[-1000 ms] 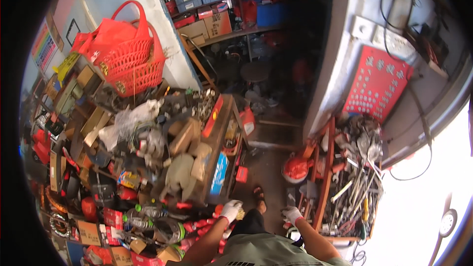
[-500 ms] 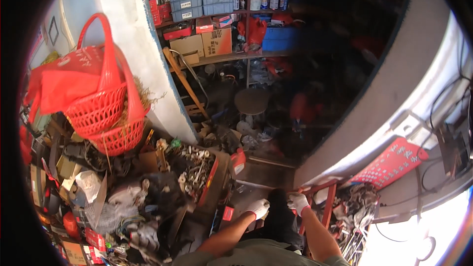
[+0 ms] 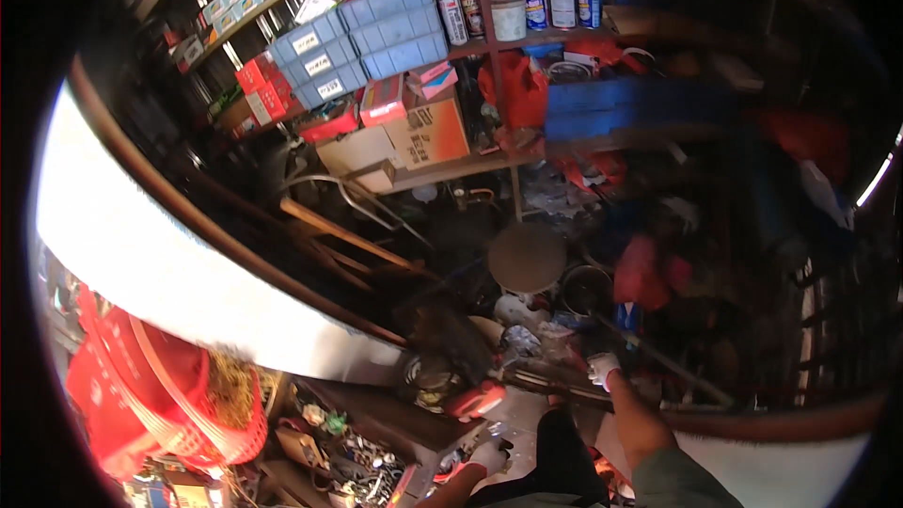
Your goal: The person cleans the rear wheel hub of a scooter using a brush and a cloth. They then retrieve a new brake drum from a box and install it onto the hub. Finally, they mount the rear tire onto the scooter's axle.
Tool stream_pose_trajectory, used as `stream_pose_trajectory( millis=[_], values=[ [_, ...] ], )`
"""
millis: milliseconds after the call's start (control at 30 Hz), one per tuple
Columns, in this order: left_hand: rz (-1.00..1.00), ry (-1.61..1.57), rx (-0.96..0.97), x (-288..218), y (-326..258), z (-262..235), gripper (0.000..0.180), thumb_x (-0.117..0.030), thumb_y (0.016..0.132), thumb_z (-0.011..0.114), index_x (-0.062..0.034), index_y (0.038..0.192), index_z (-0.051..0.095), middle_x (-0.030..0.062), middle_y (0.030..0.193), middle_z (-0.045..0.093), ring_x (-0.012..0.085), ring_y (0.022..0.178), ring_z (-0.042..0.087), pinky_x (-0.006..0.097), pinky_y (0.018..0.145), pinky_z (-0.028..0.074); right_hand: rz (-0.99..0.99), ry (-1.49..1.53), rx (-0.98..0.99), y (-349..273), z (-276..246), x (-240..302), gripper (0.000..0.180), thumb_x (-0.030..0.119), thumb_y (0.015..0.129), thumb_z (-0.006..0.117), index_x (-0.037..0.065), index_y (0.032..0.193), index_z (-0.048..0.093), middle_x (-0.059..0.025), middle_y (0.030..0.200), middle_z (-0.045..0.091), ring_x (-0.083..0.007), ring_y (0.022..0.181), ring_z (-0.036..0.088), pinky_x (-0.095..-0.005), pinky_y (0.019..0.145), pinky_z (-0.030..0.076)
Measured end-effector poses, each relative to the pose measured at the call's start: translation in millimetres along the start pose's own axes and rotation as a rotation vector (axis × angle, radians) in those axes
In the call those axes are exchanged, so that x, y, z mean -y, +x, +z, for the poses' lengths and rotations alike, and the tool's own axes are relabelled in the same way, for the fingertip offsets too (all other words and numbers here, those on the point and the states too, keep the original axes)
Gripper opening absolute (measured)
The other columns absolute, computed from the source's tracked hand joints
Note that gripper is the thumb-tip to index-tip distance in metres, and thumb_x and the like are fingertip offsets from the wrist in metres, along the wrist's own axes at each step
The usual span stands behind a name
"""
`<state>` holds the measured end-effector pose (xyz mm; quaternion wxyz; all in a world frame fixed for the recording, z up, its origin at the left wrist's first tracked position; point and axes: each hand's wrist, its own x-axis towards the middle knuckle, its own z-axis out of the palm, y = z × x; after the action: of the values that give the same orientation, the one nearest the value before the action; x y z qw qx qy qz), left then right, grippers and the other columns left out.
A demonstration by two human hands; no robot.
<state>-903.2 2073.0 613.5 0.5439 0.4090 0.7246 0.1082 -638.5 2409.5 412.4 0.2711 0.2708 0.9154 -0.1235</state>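
I see my right hand (image 3: pixel 602 369), in a white glove, stretched forward low in the picture and closed around the end of a long dark rod (image 3: pixel 673 362) that slants away to the right above the cluttered floor. My left hand (image 3: pixel 489 456), also gloved, sits lower and nearer to me, just above the edge of a table (image 3: pixel 428 428) heaped with small metal parts; I cannot tell how far its fingers are open or whether it has hold of anything. A red tool (image 3: pixel 473 402) lies between the two hands. A round stool (image 3: pixel 527 257) stands beyond the right hand. A red basket (image 3: pixel 165 404) sits far to the left. Shelves (image 3: pixel 451 169) at the back carry blue bins (image 3: pixel 390 28), boxes and spray cans (image 3: pixel 447 5).
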Motion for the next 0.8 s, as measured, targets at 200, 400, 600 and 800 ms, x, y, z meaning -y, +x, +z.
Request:
stream_pose_trajectory(
  millis=[200,400,600,800],
  values=[
    [-0.197,-0.286,-0.14,-63.2,8.6,-63.9,0.038,-0.009,0.087,0.067,-0.0053,0.125,0.068,0.0117,0.109,0.074,0.0215,0.098,0.069,0.033,0.087,0.054,0.141,-0.203,0.211,89.1,-43.8,-75.7,0.025,0.025,0.097,0.062,0.015,0.118,0.068,-0.002,0.128,0.065,-0.0231,0.116,0.06,-0.0416,0.085,0.054],
    [-0.387,-0.39,-0.238,-64.4,-36.0,-104.6,0.036,-0.001,0.087,0.06,-0.005,0.122,0.07,0.0126,0.099,0.075,0.021,0.088,0.072,0.033,0.08,0.056,0.549,1.564,0.116,59.3,-166.1,47.0,0.034,0.036,0.096,0.058,0.012,0.117,0.07,-0.0126,0.108,0.072,-0.0369,0.099,0.067,-0.0534,0.085,0.052],
    [-0.228,-0.537,-0.328,-51.4,4.2,-121.8,0.031,-0.001,0.09,0.06,-0.0019,0.119,0.07,0.0108,0.094,0.074,0.0165,0.081,0.07,0.031,0.073,0.055,0.339,1.137,-0.143,70.8,-236.5,41.5,0.032,0.026,0.093,0.062,0.007,0.116,0.07,-0.0113,0.109,0.072,-0.0304,0.093,0.067,-0.0405,0.082,0.055],
    [-0.238,-0.666,-0.408,-42.5,24.4,-142.6,0.033,-0.001,0.091,0.053,-0.0017,0.12,0.07,0.0135,0.102,0.075,0.0198,0.09,0.071,0.032,0.082,0.055,0.231,1.844,-0.407,81.2,-499.1,-8.4,0.026,0.021,0.099,0.06,0.005,0.118,0.066,-0.0089,0.099,0.069,-0.0228,0.072,0.068,-0.0398,0.055,0.058]
  ],
)
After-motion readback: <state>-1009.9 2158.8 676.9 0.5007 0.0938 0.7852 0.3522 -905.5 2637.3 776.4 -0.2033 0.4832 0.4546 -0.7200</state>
